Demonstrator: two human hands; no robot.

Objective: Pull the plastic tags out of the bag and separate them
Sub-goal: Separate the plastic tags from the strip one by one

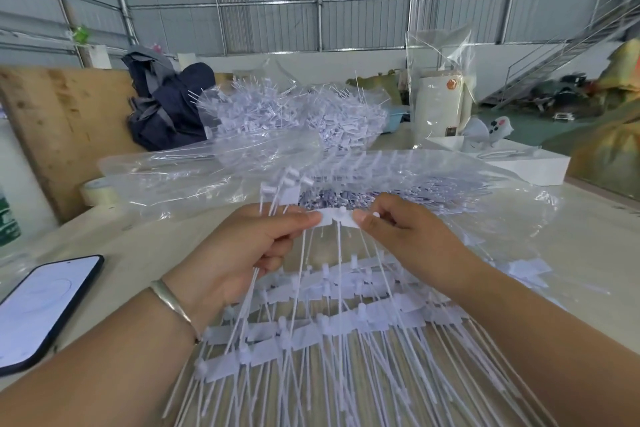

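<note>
Holding loose tags (298, 114), clear bag (242, 163) lies open.

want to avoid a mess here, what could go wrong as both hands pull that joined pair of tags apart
The left hand and right hand pinch opposite ends of a joined white tag strip; it might tear unevenly instead of at the joint. The left hand also grips several tags, whose long stems could snag in the strips on the table below. A sudden snap could flick pieces towards the phone or the open clear bag.

Bare forearms, no sleeves; thin metal bangle (172, 302) on left wrist.
</note>
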